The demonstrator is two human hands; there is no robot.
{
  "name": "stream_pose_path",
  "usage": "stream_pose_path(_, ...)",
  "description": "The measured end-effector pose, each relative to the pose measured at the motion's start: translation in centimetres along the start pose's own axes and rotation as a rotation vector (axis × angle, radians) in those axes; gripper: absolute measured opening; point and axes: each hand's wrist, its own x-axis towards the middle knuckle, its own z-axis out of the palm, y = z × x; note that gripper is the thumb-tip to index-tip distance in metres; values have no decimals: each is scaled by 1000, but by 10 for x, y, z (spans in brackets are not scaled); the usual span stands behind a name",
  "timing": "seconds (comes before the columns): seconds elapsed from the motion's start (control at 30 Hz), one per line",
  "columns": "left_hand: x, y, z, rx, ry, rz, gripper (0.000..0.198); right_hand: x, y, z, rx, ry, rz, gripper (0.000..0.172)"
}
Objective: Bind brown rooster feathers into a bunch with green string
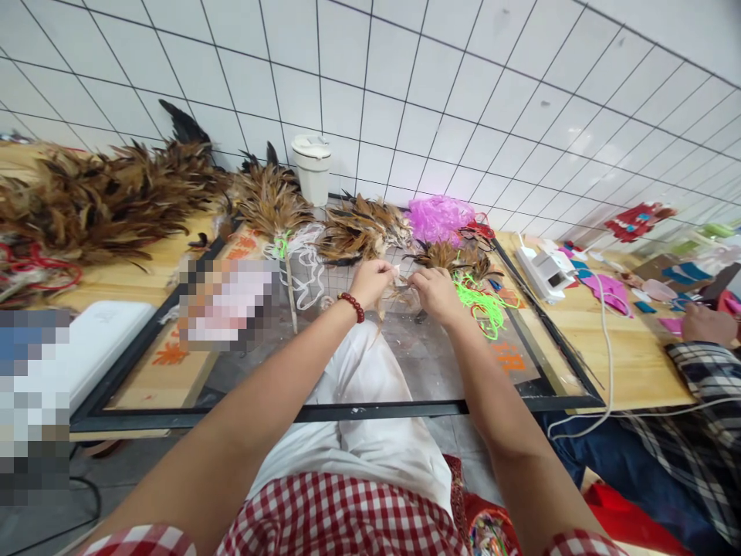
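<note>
Over the middle of the glass panel, my left hand (372, 282) is closed in a pinch on a small, pale brown feather (398, 293). The fingers of my right hand (435, 295) pinch close beside it, at the wispy brown strands; what exactly sits between them is too small to make out. Just beyond lies a heap of brown feathers (359, 232). A smaller feather bunch (457, 256) and neon green cords (482, 305) are right of my right hand. To the left, a feather bunch (272, 197) is fixed on a thin stick (290, 297), near white ribbon (309, 266).
A black frame (359, 413) edges the glass panel. Along the tiled wall stand a white lidded cup (312, 166) and pink plastic (440, 218). Large feathers (104, 193) pile up at left. On the right are a white power strip (544, 270), its cable, and another person's hand (709, 324).
</note>
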Motion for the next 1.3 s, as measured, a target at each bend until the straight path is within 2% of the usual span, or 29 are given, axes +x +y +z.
stream_pose_path(0.1, -1, -4, 5, 47, -55, -10, 11, 1, -6, -10, -50, 18, -69, 23)
stream_pose_path(0.27, -7, 0, 9, -107, -158, -243, 13, 3, -11, -13, 15, 53, -88, 24)
stream_pose_path(0.37, -9, 3, 6, -109, -184, -278, 16, 4, -10, -6, 129, 82, -17, 22)
stream_pose_path(0.47, -9, 4, 3, -119, -207, -302, 13, 4, -9, 1, 277, 145, 115, 17)
stream_pose_path(0.6, -9, 7, 0, -161, -266, -284, 11, 5, -10, 1, 485, 207, 253, 16)
stream_pose_path(0.67, -8, 8, 0, -139, -257, -274, 12, 5, -10, -1, 550, 218, 278, 21)
stream_pose_path(0.83, -6, 8, 3, -170, -92, -252, 16, 4, -1, -3, 703, 270, 341, 29)
stream_pose_path(0.97, -8, 10, 6, -276, -111, -224, 14, 6, -3, 2, 932, 328, 307, 31)
stream_pose_path(1.17, -15, 15, 5, -415, -259, -344, 15, 8, -16, 7, 881, 418, 336, 25)
stream_pose_path(1.3, -14, 11, 5, -388, -281, -318, 15, 9, -14, 7, 829, 449, 332, 25)
